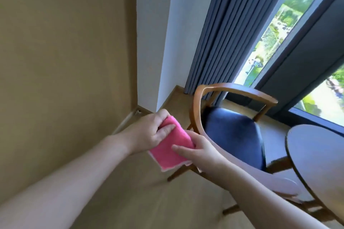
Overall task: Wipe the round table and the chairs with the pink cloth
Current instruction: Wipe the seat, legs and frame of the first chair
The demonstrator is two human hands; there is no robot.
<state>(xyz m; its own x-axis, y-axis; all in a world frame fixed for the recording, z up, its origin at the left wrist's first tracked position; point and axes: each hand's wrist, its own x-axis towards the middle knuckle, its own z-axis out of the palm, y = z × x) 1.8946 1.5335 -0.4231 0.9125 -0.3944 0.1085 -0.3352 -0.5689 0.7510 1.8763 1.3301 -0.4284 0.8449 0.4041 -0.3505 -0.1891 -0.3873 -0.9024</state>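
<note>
A folded pink cloth (168,147) is held between both hands in front of me, just left of a wooden chair. My left hand (149,132) grips its upper end, thumb lying across the top face. My right hand (197,149) holds its right edge, thumb on top and fingers beneath. The chair has a curved wooden backrest rail (197,115) and a dark blue seat cushion (234,134). The round table (316,154), dark wood with a glossy top, shows at the right edge, close to the chair.
A tan wall panel (65,52) fills the left. A white wall corner (167,42) and grey curtains (232,24) stand behind the chair, with a dark-framed window (279,33) to the right. Light wood floor (149,201) lies below my arms.
</note>
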